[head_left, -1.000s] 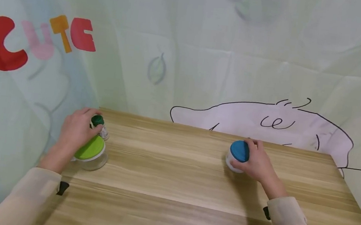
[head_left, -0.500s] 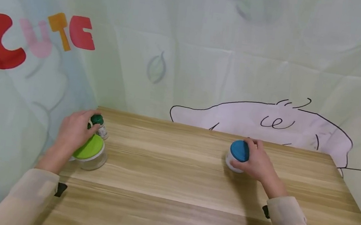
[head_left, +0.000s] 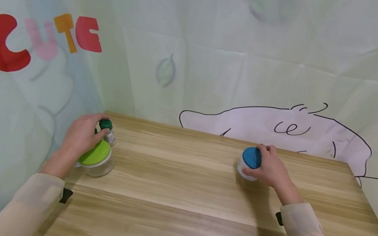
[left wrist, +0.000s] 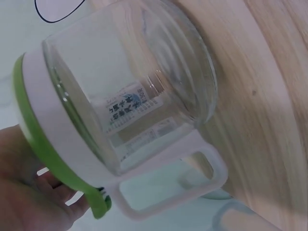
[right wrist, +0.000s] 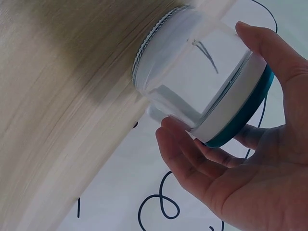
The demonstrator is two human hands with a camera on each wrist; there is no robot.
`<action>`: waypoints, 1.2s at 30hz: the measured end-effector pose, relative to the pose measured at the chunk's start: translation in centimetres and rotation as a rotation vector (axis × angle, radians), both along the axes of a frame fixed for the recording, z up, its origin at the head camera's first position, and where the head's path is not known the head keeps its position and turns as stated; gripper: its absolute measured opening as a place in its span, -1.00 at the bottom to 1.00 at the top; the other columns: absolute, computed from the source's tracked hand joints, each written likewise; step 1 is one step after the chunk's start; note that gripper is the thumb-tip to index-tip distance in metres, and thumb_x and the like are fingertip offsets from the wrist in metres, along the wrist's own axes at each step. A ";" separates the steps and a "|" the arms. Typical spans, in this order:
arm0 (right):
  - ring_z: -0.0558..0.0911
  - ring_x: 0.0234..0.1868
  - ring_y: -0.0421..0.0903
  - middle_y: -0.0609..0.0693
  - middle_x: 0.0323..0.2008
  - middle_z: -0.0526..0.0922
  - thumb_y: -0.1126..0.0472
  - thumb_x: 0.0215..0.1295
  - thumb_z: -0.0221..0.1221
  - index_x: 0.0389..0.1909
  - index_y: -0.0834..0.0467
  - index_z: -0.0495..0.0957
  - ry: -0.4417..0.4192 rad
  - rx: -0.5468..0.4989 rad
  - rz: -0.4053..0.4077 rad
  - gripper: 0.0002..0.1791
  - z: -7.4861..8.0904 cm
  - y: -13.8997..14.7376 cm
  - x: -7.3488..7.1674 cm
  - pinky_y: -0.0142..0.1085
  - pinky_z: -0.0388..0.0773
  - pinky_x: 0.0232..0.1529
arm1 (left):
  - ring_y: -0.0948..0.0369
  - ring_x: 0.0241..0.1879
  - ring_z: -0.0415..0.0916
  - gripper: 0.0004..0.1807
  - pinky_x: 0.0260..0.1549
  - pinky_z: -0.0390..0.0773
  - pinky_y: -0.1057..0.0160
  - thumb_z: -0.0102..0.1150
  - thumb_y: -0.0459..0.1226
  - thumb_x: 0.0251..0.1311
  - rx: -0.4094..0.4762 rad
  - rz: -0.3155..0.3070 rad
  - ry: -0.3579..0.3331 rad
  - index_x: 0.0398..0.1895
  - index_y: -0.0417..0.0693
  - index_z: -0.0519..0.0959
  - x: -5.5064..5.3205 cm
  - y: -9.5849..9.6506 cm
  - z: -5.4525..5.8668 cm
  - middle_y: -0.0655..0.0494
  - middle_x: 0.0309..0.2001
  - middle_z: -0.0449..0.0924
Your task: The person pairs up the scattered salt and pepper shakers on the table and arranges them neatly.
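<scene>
At the far left of the table, my left hand [head_left: 83,135] curls thumb and fingers around a small labelled bottle with a dark green cap [head_left: 106,125]. Just in front of that hand stands a clear glass jar [head_left: 99,167] with a light green lid [head_left: 95,153]. Its white handle [left wrist: 219,168] shows in the left wrist view, where the jar hides my fingertips and the bottle's label shows through the glass. On the right, my right hand [head_left: 272,167] grips a glass jar with a blue lid [head_left: 251,158], thumb on one side and fingers on the other.
Both jars stand on a wood-grain table [head_left: 167,185]. A printed cloth [head_left: 145,70] hangs along its left and back edges, close behind the bottle. Another dark green patch [head_left: 96,131] shows beside the left thumb, too small to identify.
The head view shifts slightly. Both hands, the bottle and the two jars keep their places on the table.
</scene>
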State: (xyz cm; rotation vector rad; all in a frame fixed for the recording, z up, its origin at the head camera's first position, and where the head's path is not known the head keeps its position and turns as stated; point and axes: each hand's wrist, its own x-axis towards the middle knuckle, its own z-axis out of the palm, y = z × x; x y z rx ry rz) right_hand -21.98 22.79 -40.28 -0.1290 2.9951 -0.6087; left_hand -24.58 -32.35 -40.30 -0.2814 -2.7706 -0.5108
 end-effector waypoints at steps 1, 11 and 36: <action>0.51 0.18 0.49 0.50 0.42 0.16 -0.12 0.22 0.48 0.55 0.36 0.18 0.001 0.000 0.000 0.08 0.0 0.0 0.0 0.39 0.55 0.20 | -0.39 0.11 0.54 -0.55 0.07 0.50 -0.40 0.36 -0.30 0.38 0.002 -0.005 0.007 0.24 -0.35 0.56 0.0 0.1 0.0 -0.44 0.16 0.62; 0.52 0.18 0.48 0.49 0.42 0.17 -0.12 0.22 0.47 0.55 0.35 0.18 0.005 -0.001 -0.001 0.08 -0.1 0.1 0.1 0.38 0.56 0.20 | -0.28 0.05 0.61 -0.59 0.05 0.56 -0.33 0.42 -0.29 0.34 -0.023 -0.096 0.090 0.17 -0.31 0.62 0.7 2.5 1.4 -0.31 0.06 0.70; 0.32 0.35 0.49 0.46 0.40 0.27 -0.17 0.20 0.47 0.53 0.33 0.24 0.050 0.031 -0.007 0.06 -0.2 0.2 0.1 0.43 0.48 0.24 | -0.18 0.18 0.57 -0.60 0.26 0.50 -0.24 0.43 -0.20 0.35 -0.022 -0.222 0.095 0.15 -0.21 0.67 2.5 11.3 1.8 -0.18 0.10 0.73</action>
